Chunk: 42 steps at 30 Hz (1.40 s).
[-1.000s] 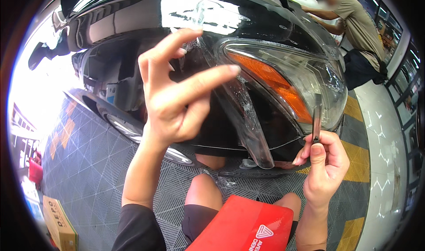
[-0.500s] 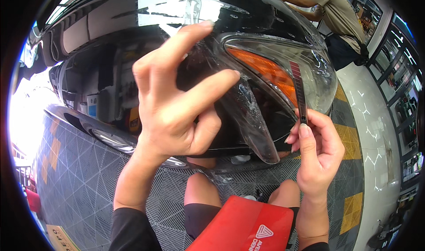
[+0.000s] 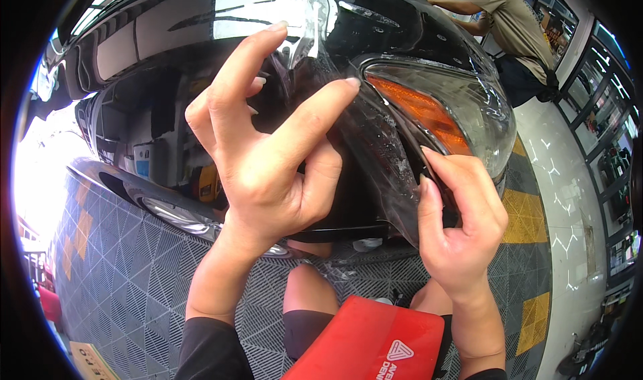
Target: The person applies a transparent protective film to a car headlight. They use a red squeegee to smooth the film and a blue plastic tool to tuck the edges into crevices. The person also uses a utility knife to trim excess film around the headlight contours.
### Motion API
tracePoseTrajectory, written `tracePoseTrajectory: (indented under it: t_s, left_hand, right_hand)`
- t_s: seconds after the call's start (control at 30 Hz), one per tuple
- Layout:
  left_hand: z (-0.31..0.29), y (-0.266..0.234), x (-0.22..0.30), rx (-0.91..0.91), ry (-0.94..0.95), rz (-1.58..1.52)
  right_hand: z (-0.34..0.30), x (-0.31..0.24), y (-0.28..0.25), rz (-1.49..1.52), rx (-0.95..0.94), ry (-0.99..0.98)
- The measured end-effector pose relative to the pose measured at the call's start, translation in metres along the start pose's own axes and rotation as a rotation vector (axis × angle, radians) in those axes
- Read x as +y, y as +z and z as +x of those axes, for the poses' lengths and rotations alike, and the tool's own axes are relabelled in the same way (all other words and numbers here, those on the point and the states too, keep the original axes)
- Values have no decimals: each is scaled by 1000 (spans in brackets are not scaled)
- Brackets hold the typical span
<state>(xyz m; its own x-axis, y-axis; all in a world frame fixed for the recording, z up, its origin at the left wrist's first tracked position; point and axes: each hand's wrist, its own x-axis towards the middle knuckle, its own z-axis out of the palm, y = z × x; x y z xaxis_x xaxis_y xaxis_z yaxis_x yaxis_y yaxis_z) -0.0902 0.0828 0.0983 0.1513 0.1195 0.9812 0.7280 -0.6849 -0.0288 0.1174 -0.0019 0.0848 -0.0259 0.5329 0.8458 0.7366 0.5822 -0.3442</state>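
Observation:
My left hand (image 3: 261, 155) is raised in front of the black car bumper, its index finger and thumb stretched wide apart and the other fingers curled. The thumb tip is at the inner corner of the headlight (image 3: 485, 115), over a strip of wet clear film (image 3: 378, 149). This film hangs loose from the bodywork down beside the lamp. Between thumb and fingers, my right hand (image 3: 462, 222) grips a slim snap-off knife (image 3: 416, 144). The knife lies along the headlight's lower edge, beside the orange reflector (image 3: 425, 115); its tip is hard to make out.
A red bag or pouch (image 3: 368, 343) sits at my lap, between my knees. Beyond the headlight, a person in a tan shirt (image 3: 512, 11) leans over the car. Grey and yellow floor tiles (image 3: 522, 216) lie below. A cardboard box (image 3: 94, 360) is at the lower left.
My right hand has tipped the knife from upright before the lamp down to the headlight edge, moving left. My left hand has shifted slightly left, its index finger swinging further away from the lamp.

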Motion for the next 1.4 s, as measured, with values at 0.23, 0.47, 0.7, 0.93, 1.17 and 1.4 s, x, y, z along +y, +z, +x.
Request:
tracePoseTrajectory:
  t_s: [0.23, 0.47, 0.7, 0.93, 1.17, 1.4]
  left_hand:
    - [0, 1, -4, -18, 30, 34]
    - [1, 0, -3, -11, 35, 36]
    - [-3, 2, -8, 5, 51, 6]
    - [-2, -1, -4, -16, 33, 3]
    - [-4, 1, -8, 0, 45, -17]
    - [-3, 1, -9, 1, 51, -34]
  right_hand:
    - [-10, 1, 13, 49, 77, 37]
    - [-7, -6, 14, 26, 50, 21]
    - [-3, -5, 14, -5, 21, -53]
    - [-4, -6, 17, -29, 20, -50]
    - [-5, -6, 16, -72, 31, -59]
    - [-9, -2, 12, -94, 39, -39]
